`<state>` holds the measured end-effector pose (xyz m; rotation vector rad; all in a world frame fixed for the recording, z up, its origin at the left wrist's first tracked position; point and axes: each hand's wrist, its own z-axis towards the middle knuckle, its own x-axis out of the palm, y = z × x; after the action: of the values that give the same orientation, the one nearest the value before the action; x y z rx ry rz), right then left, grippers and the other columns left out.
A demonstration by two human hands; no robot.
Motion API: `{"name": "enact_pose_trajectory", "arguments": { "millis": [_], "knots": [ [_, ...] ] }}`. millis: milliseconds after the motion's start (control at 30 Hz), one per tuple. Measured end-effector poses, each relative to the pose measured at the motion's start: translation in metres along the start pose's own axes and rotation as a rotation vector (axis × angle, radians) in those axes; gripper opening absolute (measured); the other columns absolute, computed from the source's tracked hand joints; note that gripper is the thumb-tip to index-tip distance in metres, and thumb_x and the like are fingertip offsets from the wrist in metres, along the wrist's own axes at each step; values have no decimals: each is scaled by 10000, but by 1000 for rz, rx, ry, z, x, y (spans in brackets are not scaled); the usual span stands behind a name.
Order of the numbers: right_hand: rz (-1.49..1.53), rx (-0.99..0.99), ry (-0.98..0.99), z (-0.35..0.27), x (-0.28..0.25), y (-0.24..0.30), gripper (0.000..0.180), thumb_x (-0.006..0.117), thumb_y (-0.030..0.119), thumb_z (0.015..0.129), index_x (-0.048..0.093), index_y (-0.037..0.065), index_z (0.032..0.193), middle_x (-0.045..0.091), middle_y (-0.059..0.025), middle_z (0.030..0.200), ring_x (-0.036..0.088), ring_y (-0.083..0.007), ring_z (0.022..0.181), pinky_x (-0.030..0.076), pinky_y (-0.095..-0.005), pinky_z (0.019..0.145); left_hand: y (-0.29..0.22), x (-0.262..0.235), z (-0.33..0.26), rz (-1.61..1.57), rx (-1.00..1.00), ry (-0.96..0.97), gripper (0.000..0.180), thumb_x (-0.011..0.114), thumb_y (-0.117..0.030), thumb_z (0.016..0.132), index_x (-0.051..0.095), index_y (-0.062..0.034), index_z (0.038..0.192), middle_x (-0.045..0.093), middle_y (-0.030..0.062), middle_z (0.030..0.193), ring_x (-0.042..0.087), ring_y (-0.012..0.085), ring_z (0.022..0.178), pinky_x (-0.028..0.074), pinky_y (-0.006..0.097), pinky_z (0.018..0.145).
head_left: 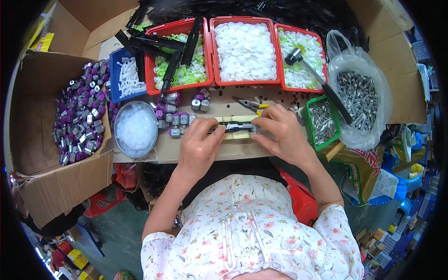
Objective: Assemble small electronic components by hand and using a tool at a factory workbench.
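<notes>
At the front of the bench, a long narrow black part (239, 126) with pale and metallic pieces in it lies along a cream-coloured block (241, 135). My left hand (198, 142) grips the left end of the black part between thumb and fingers. On its right end, the thumb and fingers of my right hand (282, 133) close from both sides. My fingertips hide both ends. Small motors (176, 120) with purple and silver bodies stand just left of my left hand. Yellow-handled pliers (252, 104) lie behind my right hand.
Red bins (212, 51) of white and green plastic pieces line the back, with long black parts across the left one. A hammer (336, 98) leans over the right side, near a green basket (305, 119) and a bag of metal parts (382, 112). A motor-filled carton (32, 107) stands left.
</notes>
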<state>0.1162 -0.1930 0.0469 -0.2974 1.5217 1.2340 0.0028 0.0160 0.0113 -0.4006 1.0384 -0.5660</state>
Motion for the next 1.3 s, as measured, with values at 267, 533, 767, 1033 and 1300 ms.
{"name": "enact_pose_trajectory", "arguments": {
  "millis": [267,533,767,1033,1300],
  "knots": [
    [46,27,-44,1,3,0,327,792,168,741,687,37,1022,580,-111,992,572,-293,964,451,-403,796,-2,-1,4,4,-8,14,249,768,-1,723,681,-2,957,613,107,944,586,285,848,491,385,685],
    [140,-4,-128,-5,16,-14,267,779,62,721,693,38,973,588,-120,986,577,-302,940,468,-402,794,-6,13,19,-44,38,-10,209,771,-1,723,702,-14,920,625,96,894,586,282,829,487,378,695],
    [150,-75,-138,0,10,-19,261,770,47,728,686,26,974,608,-124,984,601,-301,912,487,-391,777,-5,14,18,-56,37,5,181,755,6,746,699,-13,916,631,99,877,590,293,845,490,388,719],
    [-278,45,-448,70,-104,-116,206,651,30,828,694,25,1030,644,-144,986,650,-315,895,522,-384,803,-7,8,18,-56,11,-17,205,767,-9,735,684,-1,923,624,103,896,587,297,862,488,400,729],
    [-841,191,-366,121,-143,-237,273,650,35,826,683,53,1096,613,-127,1073,604,-316,1058,511,-434,868,-11,1,20,-24,10,-14,193,762,5,739,685,4,916,626,109,899,589,311,881,491,404,740]
  ]
}}
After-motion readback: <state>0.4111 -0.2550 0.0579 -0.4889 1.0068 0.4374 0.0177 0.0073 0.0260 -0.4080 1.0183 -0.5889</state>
